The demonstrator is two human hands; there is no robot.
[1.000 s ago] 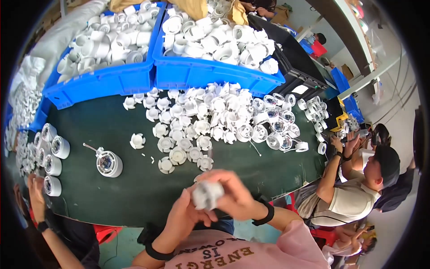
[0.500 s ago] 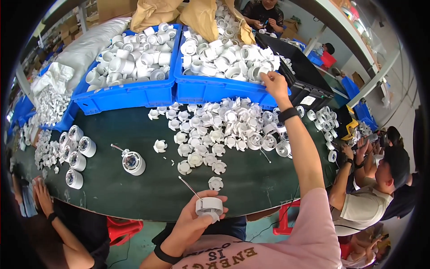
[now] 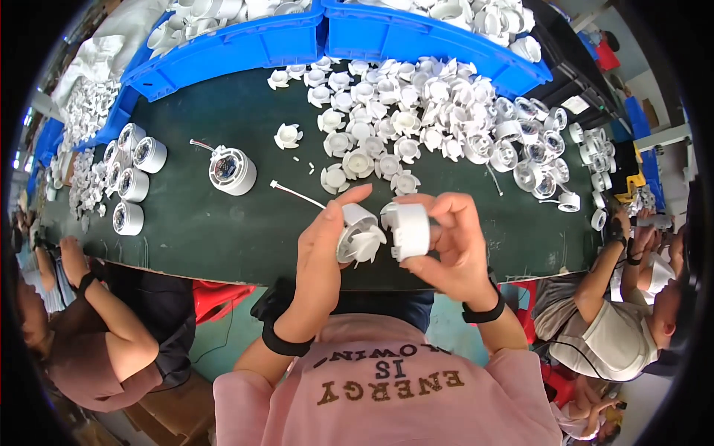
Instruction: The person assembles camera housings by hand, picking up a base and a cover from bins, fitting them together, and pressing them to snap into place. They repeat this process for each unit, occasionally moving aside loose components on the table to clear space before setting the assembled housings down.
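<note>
Over the table's near edge, my left hand (image 3: 318,249) is closed round a white round plastic housing (image 3: 355,217). A thin wire (image 3: 301,197) with a small white plug sticks out of it to the left. A white finned piece (image 3: 366,244) sits at its side facing right. Close beside it, my right hand (image 3: 462,245) grips a short white plastic cylinder (image 3: 413,230) with notched tabs on its left rim. A narrow gap separates the two parts. Farther off stands a white round unit (image 3: 232,172) with a dark face and a wire.
White finned pieces (image 3: 387,123) lie heaped across the middle. Clear-topped white units (image 3: 539,152) are grouped at right. Blue bins (image 3: 223,68) of white parts line the far side, beside a black crate (image 3: 587,85). Finished-looking round units (image 3: 134,184) stand at left. Co-workers (image 3: 111,334) sit on both sides.
My right hand has come back from the blue bin with a white cylinder and is now beside my left hand. The left hand has turned its housing sideways. The view has tilted down.
</note>
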